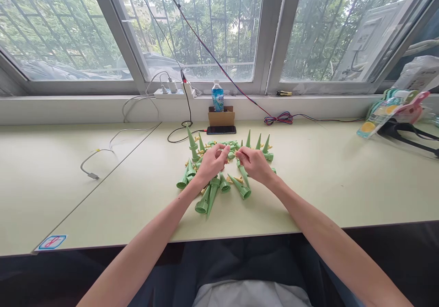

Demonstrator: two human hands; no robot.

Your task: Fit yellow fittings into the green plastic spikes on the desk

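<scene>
My left hand [213, 161] is closed, its thumb and fingertips at a small round green plastic cap [231, 155] above the table. Facing it, my right hand [255, 163] pinches a small yellow piece [236, 153] at the cap's side; whether the two parts are joined is too small to tell. Green plant watering spikes lie around both hands. One spike [242, 189] rests in front of my right hand, and another spike [203, 202] lies below my left wrist. Several stand point up, such as a spike [248, 140] behind my right hand.
Behind the pile, a phone [221, 130] leans by a cardboard box [222, 117] and a blue-labelled bottle [217, 97]. Bundled red-and-black wire [283, 118] lies at the back. A power strip [171, 93] sits on the sill. Fans and a black strap [408, 131] occupy the far right.
</scene>
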